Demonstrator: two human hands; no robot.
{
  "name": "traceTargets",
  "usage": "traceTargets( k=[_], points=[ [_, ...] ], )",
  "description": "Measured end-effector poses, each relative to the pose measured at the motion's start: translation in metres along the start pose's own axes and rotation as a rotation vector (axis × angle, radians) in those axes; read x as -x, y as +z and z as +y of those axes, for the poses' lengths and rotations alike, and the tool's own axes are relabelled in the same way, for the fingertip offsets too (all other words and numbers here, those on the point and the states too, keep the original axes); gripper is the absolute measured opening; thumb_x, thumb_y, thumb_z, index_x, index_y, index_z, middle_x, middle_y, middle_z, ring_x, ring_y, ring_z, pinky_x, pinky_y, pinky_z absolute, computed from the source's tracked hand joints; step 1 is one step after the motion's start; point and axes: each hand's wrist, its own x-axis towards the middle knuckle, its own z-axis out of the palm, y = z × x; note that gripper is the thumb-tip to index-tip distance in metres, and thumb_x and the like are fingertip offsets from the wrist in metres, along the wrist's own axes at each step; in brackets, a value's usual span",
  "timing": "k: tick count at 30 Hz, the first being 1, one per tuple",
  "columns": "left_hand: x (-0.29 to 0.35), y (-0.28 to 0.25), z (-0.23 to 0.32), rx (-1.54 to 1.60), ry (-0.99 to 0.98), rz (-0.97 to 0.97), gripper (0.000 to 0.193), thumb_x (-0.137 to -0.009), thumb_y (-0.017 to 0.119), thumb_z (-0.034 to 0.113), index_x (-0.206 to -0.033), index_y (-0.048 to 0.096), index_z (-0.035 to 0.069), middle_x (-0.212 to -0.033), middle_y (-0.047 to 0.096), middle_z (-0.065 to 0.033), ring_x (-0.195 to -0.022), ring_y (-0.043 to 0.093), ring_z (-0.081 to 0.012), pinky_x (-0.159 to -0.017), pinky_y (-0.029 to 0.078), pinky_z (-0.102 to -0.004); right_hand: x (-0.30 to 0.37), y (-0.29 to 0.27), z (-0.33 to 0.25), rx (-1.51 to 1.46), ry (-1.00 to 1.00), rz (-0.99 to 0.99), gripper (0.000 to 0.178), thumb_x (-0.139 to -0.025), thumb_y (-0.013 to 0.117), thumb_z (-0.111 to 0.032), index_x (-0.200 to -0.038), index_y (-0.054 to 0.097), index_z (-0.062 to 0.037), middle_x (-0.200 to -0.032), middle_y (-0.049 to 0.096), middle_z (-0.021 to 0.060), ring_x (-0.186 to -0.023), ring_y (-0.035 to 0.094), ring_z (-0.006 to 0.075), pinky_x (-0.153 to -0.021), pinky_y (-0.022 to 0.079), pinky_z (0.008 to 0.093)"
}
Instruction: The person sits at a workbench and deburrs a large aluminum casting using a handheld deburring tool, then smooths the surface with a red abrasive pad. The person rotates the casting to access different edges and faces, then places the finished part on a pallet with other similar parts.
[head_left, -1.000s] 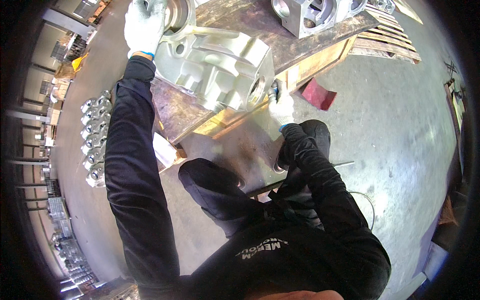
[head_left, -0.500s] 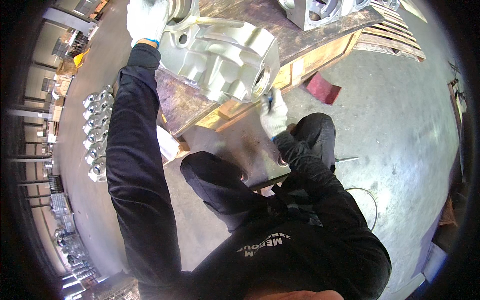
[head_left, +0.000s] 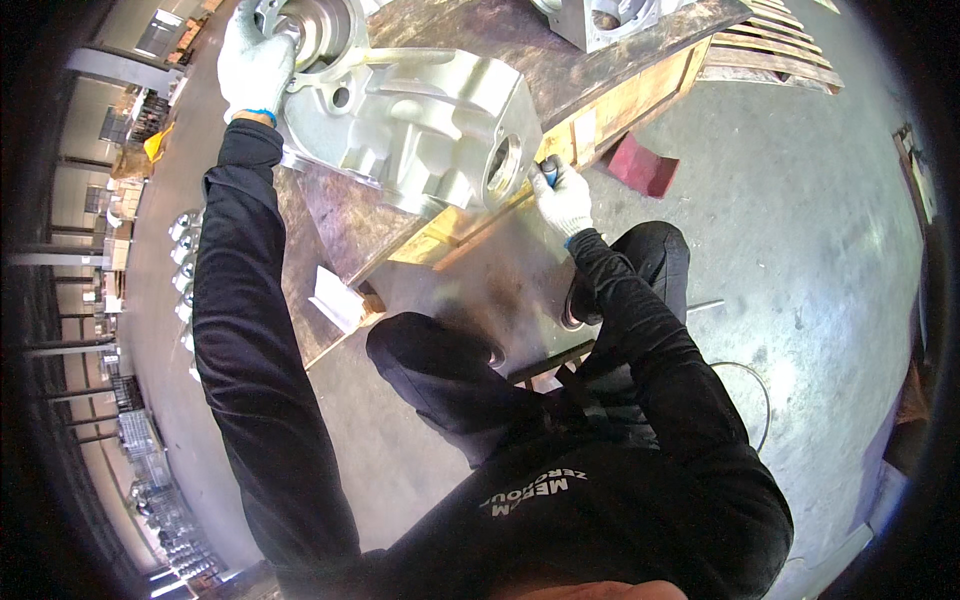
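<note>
A large silver metal casting (head_left: 400,130), with ribs, round bores and a ring-shaped end, lies on a worn wooden workbench (head_left: 345,215). My left hand (head_left: 255,68), in a white knit glove, grips the casting by its ring-shaped end at the upper left. Beside the round opening (head_left: 502,168) in the casting's near right end is my gloved right hand (head_left: 565,205). Its fingers are closed around a small tool with a blue and dark handle (head_left: 550,172); the tool's working end cannot be made out.
Another silver casting (head_left: 610,22) stands farther back on the bench. Beyond it lies a slatted wooden pallet (head_left: 770,45). A curved red piece (head_left: 645,167) rests on the floor to the right, near a thin hose (head_left: 768,400). Several metal parts (head_left: 183,265) stand at left.
The whole view has shifted, so the casting and my left hand appear farther left. My right hand has moved slightly right and away from the round opening, still holding the tool.
</note>
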Motion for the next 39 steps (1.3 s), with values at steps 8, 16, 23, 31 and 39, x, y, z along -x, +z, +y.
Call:
traceTargets(
  k=[8, 16, 23, 31, 39],
  points=[
    [0.012, -0.043, 0.029, 0.657, -0.017, -0.070, 0.062, -0.076, 0.049, -0.011, -0.137, 0.057, 0.002, -0.127, 0.065, -0.0142, -0.118, 0.063, -0.0245, -0.105, 0.048, -0.0363, 0.029, -0.011, 0.003, -0.006, -0.135, -0.095, 0.025, -0.091, 0.075, -0.028, -0.092, 0.065, -0.0054, -0.080, 0.070, 0.0192, -0.076, 0.072, 0.0374, -0.066, 0.056, 0.0386],
    [0.023, -0.037, 0.019, 0.381, -0.014, 0.097, 0.063, -0.080, 0.060, -0.009, -0.142, 0.055, 0.002, -0.130, 0.065, -0.0138, -0.120, 0.062, -0.0235, -0.104, 0.049, -0.0340, 0.049, 0.008, 0.010, -0.066, -0.023, -0.171, 0.017, -0.086, 0.075, -0.020, -0.089, 0.071, -0.0041, -0.072, 0.065, 0.0162, -0.065, 0.065, 0.0244, -0.065, 0.051, 0.0342],
    [0.024, -0.034, 0.023, 0.504, 0.012, 0.091, 0.063, -0.080, 0.061, -0.009, -0.142, 0.055, 0.001, -0.130, 0.065, -0.0140, -0.117, 0.063, -0.0226, -0.103, 0.050, -0.0336, 0.047, 0.024, 0.020, 0.070, -0.203, -0.093, 0.030, -0.083, 0.073, -0.017, -0.105, 0.071, 0.0033, -0.076, 0.071, 0.0119, -0.069, 0.068, 0.0204, -0.068, 0.054, 0.0318],
    [0.028, -0.037, 0.013, 0.342, -0.034, 0.127, 0.057, -0.080, 0.063, -0.004, -0.137, 0.059, 0.002, -0.125, 0.066, -0.0140, -0.109, 0.065, -0.0225, -0.097, 0.052, -0.0335, 0.043, 0.039, 0.027, -0.110, -0.127, -0.087, 0.019, -0.086, 0.068, -0.008, -0.100, 0.070, 0.0041, -0.074, 0.069, 0.0091, -0.072, 0.066, 0.0101, -0.064, 0.050, 0.0269],
    [0.026, -0.035, 0.014, 0.290, -0.102, 0.155, 0.055, -0.083, 0.066, -0.001, -0.138, 0.059, 0.004, -0.124, 0.066, -0.0135, -0.108, 0.064, -0.0230, -0.096, 0.052, -0.0343, 0.050, 0.059, 0.037, -0.135, 0.051, 0.021, 0.022, -0.087, 0.063, -0.019, -0.093, 0.067, 0.0011, -0.080, 0.070, 0.0144, -0.078, 0.071, 0.0316, -0.073, 0.056, 0.0382]
  ],
)
